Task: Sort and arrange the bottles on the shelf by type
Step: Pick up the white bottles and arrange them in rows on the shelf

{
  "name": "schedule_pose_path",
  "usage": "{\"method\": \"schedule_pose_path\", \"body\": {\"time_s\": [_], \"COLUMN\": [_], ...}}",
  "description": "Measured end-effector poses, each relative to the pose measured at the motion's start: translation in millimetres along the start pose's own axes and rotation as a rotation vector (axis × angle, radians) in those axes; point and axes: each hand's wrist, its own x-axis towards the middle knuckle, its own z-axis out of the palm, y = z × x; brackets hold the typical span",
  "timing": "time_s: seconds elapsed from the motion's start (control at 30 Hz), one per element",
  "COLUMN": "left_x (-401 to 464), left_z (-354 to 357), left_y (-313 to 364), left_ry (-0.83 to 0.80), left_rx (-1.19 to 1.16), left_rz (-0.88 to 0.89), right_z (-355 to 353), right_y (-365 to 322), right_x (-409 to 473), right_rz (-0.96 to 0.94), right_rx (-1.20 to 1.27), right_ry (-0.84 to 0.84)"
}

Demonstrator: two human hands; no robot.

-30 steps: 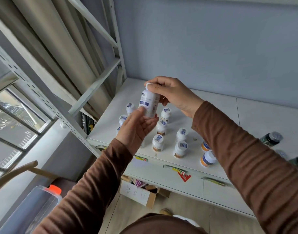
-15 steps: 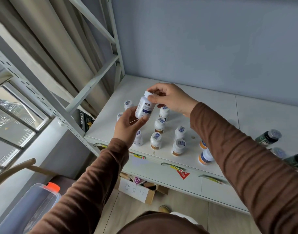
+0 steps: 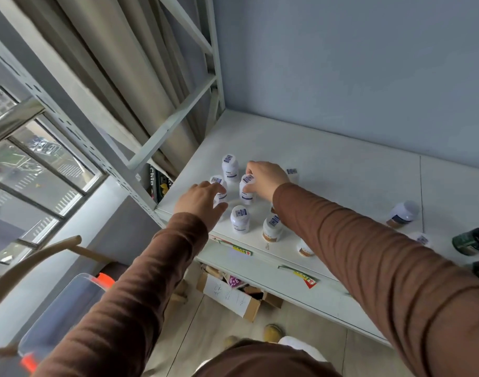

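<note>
Right hand (image 3: 265, 179) has its fingers curled over the cap and shoulder of a white bottle (image 3: 246, 190), which stands upright on the shelf (image 3: 341, 170) inside the left-end cluster; can't tell whether it's fully seated or just touching down. Left hand (image 3: 203, 204) is spread loose, fingertips at a second white bottle (image 3: 218, 186) just beside the first; contact likely, no grip visible. Around them: a taller white bottle (image 3: 230, 167) behind, one (image 3: 240, 219) in front, and an orange-banded bottle (image 3: 272, 228) next to that, all upright with code stickers on the caps. Another orange-banded one (image 3: 305, 248) sits near the front edge, mostly hidden by the right sleeve. Well apart to the right: a tipped white bottle (image 3: 402, 213) and dark green bottles (image 3: 470, 240). Handling judgement: small rigid plastic bottles, probably light, smooth sides so a bit slick; narrow base and tight spacing mean an elbow or sleeve could topple neighbours. Best hold looks like a pinch from above at the cap or shoulder, since the sides are boxed in. Sorting looks partway: blue-label whites grouped at left, orange-banded and green ones not yet in clear groups.
</note>
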Motion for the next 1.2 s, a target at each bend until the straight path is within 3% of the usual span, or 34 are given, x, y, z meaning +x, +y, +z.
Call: {"method": "schedule_pose_path", "body": {"time_s": [0.23,0.53,0.73,1.0,1.2], "left_x": [-0.7,-13.4,-43.8,-56.0,-59.4], "left_z": [2.9,-1.5,10.8,60.5,77.7], "left_y": [4.8,30.6,56.3,54.3,44.9], "left_ry": [-0.011,0.040,0.021,-0.139,-0.239], "left_rx": [0.006,-0.005,-0.070,-0.090,-0.185], "left_rz": [0.027,0.137,0.198,0.091,-0.026], "right_z": [12.0,-44.3,-21.8,21.1,20.4], "right_y": [11.1,28.4,29.2,26.4,27.0], "right_x": [-0.7,-79.3,-135.5,-129.3,-117.4], "right_rz": [-0.013,-0.040,-0.046,-0.067,-0.040], "right_rx": [-0.011,0.241,0.209,-0.002,-0.022], "right_ry": [-0.056,0.157,0.083,-0.007,-0.075]}}
